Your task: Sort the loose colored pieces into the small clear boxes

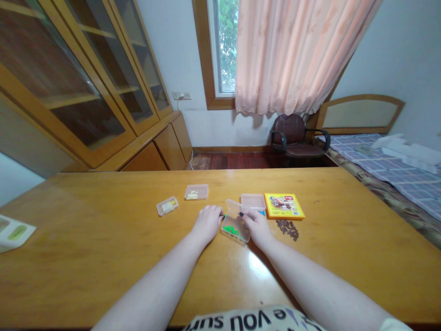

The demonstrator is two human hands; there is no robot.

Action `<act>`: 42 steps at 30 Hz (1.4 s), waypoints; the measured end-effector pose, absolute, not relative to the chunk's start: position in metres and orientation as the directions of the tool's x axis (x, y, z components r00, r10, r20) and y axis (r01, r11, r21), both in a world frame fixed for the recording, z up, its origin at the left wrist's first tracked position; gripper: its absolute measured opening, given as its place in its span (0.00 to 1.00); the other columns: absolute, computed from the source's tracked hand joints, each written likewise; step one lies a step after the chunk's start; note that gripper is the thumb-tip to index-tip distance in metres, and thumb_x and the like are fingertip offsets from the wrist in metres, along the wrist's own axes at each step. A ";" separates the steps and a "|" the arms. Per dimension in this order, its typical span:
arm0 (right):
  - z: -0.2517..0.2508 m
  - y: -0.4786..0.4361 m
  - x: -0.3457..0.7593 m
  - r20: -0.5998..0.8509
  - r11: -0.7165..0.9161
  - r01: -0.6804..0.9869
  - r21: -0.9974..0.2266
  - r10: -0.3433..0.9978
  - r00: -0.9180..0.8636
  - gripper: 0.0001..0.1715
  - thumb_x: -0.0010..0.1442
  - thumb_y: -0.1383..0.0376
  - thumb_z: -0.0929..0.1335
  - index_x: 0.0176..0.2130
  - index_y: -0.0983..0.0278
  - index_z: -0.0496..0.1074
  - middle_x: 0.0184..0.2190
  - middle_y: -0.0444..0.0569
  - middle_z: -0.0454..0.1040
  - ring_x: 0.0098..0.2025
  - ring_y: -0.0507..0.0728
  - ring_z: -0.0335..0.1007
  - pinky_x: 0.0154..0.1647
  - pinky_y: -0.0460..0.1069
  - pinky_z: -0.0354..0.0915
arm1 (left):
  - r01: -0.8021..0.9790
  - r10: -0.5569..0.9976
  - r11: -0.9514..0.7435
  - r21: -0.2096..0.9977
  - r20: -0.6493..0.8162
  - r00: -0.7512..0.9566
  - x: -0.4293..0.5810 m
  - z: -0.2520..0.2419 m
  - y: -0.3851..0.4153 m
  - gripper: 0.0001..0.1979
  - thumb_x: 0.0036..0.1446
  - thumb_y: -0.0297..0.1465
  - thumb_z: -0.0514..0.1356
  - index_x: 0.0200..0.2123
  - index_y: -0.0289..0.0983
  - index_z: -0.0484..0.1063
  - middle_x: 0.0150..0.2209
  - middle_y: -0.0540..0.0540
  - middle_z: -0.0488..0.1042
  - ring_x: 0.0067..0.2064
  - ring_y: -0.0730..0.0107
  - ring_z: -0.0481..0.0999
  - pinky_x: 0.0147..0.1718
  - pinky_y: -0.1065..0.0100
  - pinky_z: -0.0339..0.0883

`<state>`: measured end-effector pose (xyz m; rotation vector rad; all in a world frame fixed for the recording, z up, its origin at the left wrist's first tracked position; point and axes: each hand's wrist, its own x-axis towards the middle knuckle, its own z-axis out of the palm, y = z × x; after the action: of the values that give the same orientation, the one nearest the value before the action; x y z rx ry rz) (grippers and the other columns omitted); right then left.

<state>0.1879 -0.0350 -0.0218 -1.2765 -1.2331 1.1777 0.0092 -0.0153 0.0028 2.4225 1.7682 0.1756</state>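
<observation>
A small clear plastic box (236, 220) with a raised lid stands tilted on the table between my hands. Bright green small pieces (231, 230) lie along its lower part. My right hand (259, 226) grips the box at its right side, thumb near the lid. My left hand (207, 223) is at the left side of the box, fingers curled together, with a bit of green showing at the fingertips; its exact shape is too small to make out. Just behind my right hand is another clear box (253, 201) with something blue, partly hidden.
Right of my hands are a yellow flat box (284, 205) and a pile of small brown pieces (288, 229). Further left sit a clear box with cream pieces (196, 192) and a closed clear case (167, 206). A white object (15, 233) lies at the table's left edge.
</observation>
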 end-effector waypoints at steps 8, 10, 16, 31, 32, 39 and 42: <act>-0.021 -0.036 0.189 -0.003 -0.004 0.075 -0.997 1.000 0.011 0.13 0.51 0.58 0.65 0.30 0.66 0.72 0.28 0.47 0.73 0.31 0.55 0.66 0.33 0.48 0.60 | 0.939 0.950 -0.310 0.148 0.002 0.313 0.009 -0.002 -0.013 0.05 0.57 0.32 0.54 0.34 0.39 0.68 0.36 0.46 0.71 0.40 0.64 0.67 0.39 0.65 0.57; -0.022 -0.035 0.189 -0.003 -0.004 0.070 -0.998 1.000 0.008 0.14 0.52 0.58 0.65 0.31 0.66 0.73 0.28 0.47 0.74 0.31 0.55 0.66 0.33 0.48 0.60 | 0.937 0.947 -0.319 0.142 0.017 0.320 0.009 -0.004 -0.013 0.05 0.57 0.32 0.54 0.33 0.38 0.68 0.35 0.46 0.71 0.40 0.64 0.67 0.38 0.65 0.57; -0.026 -0.035 0.189 -0.002 -0.002 0.056 -0.998 1.000 -0.005 0.14 0.52 0.57 0.65 0.32 0.66 0.72 0.30 0.49 0.74 0.32 0.55 0.67 0.34 0.49 0.61 | 0.935 0.946 -0.323 0.147 0.017 0.325 0.009 -0.002 -0.014 0.06 0.57 0.33 0.54 0.33 0.38 0.68 0.35 0.47 0.72 0.39 0.64 0.67 0.38 0.65 0.57; -0.031 -0.035 0.190 0.054 0.070 0.284 -0.956 0.997 -0.063 0.15 0.54 0.57 0.63 0.31 0.65 0.72 0.28 0.47 0.74 0.30 0.55 0.67 0.33 0.48 0.60 | 0.933 0.947 -0.310 0.185 -0.028 0.320 0.012 0.000 -0.015 0.06 0.56 0.31 0.54 0.36 0.39 0.69 0.37 0.45 0.72 0.43 0.64 0.66 0.42 0.65 0.57; -0.030 -0.035 0.190 0.054 0.071 0.284 -0.956 0.996 -0.065 0.14 0.55 0.57 0.63 0.31 0.65 0.72 0.28 0.47 0.74 0.30 0.55 0.67 0.33 0.48 0.61 | 0.932 0.947 -0.311 0.184 -0.025 0.321 0.012 0.000 -0.015 0.06 0.56 0.31 0.54 0.36 0.39 0.69 0.37 0.46 0.72 0.43 0.63 0.66 0.42 0.65 0.57; -0.032 -0.035 0.190 0.072 0.086 0.312 -0.946 0.996 -0.055 0.14 0.55 0.58 0.63 0.31 0.65 0.72 0.28 0.47 0.74 0.30 0.55 0.67 0.32 0.48 0.61 | 0.932 0.944 -0.325 0.163 -0.010 0.330 0.012 -0.002 -0.015 0.07 0.57 0.31 0.53 0.35 0.38 0.70 0.36 0.45 0.72 0.41 0.63 0.67 0.40 0.65 0.57; -0.033 -0.035 0.190 0.079 0.092 0.297 -0.950 0.995 -0.056 0.14 0.55 0.58 0.63 0.32 0.64 0.72 0.28 0.47 0.74 0.30 0.55 0.66 0.32 0.48 0.61 | 0.929 0.942 -0.330 0.166 -0.001 0.335 0.011 -0.004 -0.014 0.07 0.57 0.31 0.53 0.35 0.38 0.70 0.36 0.46 0.72 0.41 0.63 0.67 0.40 0.65 0.57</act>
<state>0.1896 -0.0349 -0.0335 -1.3404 -1.5025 1.0166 0.0114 -0.0141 -0.0037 2.4523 1.7304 0.1429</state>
